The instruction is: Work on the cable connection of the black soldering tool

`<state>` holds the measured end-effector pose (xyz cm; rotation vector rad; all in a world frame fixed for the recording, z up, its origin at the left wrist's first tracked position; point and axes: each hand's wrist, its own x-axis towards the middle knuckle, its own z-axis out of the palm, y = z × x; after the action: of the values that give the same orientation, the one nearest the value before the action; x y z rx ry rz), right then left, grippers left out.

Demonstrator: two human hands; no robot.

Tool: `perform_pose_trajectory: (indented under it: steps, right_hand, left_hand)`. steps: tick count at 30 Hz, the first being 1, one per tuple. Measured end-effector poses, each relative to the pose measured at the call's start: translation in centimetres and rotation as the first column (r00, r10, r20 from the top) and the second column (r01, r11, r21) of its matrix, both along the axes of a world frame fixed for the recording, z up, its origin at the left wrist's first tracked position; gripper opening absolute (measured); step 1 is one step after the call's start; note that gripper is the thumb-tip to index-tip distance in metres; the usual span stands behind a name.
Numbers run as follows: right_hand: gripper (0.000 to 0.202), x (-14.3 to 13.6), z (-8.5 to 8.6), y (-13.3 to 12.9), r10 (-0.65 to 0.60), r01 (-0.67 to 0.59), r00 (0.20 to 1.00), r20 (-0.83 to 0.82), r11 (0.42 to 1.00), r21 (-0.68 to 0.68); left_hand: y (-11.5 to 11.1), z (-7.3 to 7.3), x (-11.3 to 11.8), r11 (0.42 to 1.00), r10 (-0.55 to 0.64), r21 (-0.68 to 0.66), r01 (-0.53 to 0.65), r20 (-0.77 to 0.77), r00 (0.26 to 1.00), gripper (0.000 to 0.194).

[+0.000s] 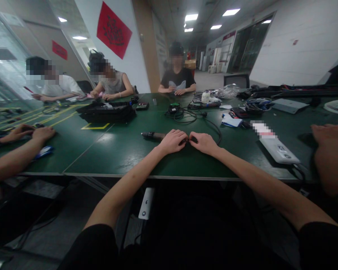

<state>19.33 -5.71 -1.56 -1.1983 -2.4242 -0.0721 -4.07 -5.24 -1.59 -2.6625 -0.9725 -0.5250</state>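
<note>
On the green table, an electric screwdriver (157,135) lies flat with its dark, narrow tip toward the left. My left hand (172,142) is closed around its rear end. Close beside it, my right hand (205,143) is pinched on the end of a black cable (220,132); the connector is mostly hidden by the fingers. The fingertips of both hands nearly meet at the screwdriver's tail. Whether the cable is joined to the tool, I cannot tell.
Behind my hands lies a coiled cable (183,117). A black tray (107,112) stands at the left, a white power bank (280,148) at the right. Co-workers' hands (43,133) rest on the table at left and right. Several people sit across the table.
</note>
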Motion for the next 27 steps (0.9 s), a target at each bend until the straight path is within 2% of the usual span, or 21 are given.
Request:
perform_pose_trajectory:
  steps: [6, 11, 24, 27]
  right_hand:
    - [0.015, 0.06, -0.01, 0.04, 0.002, -0.002, 1.000, 0.004, 1.000, -0.001]
    - [0.015, 0.04, -0.08, 0.12, 0.002, -0.002, 1.000, -0.002, 1.000, -0.007]
    - [0.017, -0.05, 0.12, -0.09, -0.018, 0.018, 1.000, 0.005, 1.000, -0.020]
    - [0.018, -0.07, 0.03, -0.03, -0.025, 0.025, 1.000, 0.011, 1.000, -0.009]
  left_hand:
    - [0.09, -0.11, -0.06, 1.000, 0.023, 0.016, -0.024, 0.027, 0.999, 0.018]
    - [0.20, -0.18, -0.02, 1.000, -0.012, 0.003, 0.012, 0.010, 1.000, 0.018]
    - [0.34, -0.34, -0.07, 0.998, 0.059, -0.037, -0.059, 0.000, 0.998, 0.022]
    - [0.30, -0.21, -0.15, 0.999, 0.026, -0.034, -0.026, -0.016, 1.000, 0.023]
